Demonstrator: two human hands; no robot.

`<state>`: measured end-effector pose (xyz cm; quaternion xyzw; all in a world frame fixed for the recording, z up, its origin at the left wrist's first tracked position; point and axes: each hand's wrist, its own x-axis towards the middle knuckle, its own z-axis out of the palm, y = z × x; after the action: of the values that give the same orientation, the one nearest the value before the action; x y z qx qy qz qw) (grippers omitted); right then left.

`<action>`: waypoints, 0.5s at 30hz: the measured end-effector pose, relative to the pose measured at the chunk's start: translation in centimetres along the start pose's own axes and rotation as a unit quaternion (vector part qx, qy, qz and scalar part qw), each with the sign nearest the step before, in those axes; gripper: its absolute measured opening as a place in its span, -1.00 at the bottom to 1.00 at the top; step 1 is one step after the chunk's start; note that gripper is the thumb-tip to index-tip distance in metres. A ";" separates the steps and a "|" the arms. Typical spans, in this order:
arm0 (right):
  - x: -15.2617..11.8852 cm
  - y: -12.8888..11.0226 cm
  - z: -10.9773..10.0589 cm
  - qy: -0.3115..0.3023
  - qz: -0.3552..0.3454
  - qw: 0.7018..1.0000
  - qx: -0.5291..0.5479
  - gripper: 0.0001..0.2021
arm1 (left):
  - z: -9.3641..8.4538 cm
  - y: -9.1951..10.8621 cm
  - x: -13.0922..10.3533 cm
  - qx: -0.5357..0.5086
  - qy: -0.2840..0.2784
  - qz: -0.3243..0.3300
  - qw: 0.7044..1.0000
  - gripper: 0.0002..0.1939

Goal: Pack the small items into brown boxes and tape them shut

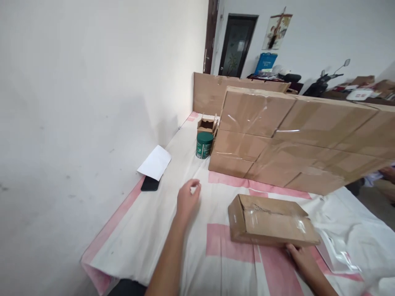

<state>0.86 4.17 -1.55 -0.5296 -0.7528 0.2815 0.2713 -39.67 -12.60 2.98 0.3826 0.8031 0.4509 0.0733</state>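
A long taped cardboard box (274, 224) lies on the pink and white cloth (230, 246), right of centre. My right hand (300, 257) is at the box's near lower edge, thumb against the cardboard and the other fingers mostly hidden beneath it. Left of the box, my left hand (188, 197) is over the cloth, its fingers curled toward the thumb with a small gap and nothing visible between them. Beyond that hand stands a green lidded can (204, 144), in front of a small open carton (206, 124).
A tall wall of taped cardboard (296, 135) stands across the back right. White paper (155, 163) partly covers a black phone (149, 183) beside the left wall. A white plastic item (336, 255) lies right of the long box.
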 end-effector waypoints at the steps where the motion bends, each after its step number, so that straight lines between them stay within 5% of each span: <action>1: 0.1 0.3 0.1 -0.009 -0.002 1.000 0.010 -0.43 | -0.3 -0.2 2.9 0.022 -0.007 0.004 1.000 -0.74; 4: 0.5 1.5 0.6 -0.020 -0.018 0.999 0.043 -0.48 | 0.1 -0.6 10.7 0.083 -0.064 0.033 0.994 -0.78; 7: 0.6 2.4 1.0 -0.025 -0.046 0.995 0.081 -0.47 | 1.7 -1.2 15.0 0.141 -0.128 0.033 0.981 -0.66; 15: 0.6 2.5 1.5 -0.088 -0.081 0.981 0.151 -0.30 | 5.5 -2.1 16.9 0.197 -0.189 0.004 0.962 -0.61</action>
<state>1.22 5.22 -4.31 -0.3935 -0.7629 0.4142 0.3026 -50.07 1.89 1.96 0.4709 0.8461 0.2031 0.1454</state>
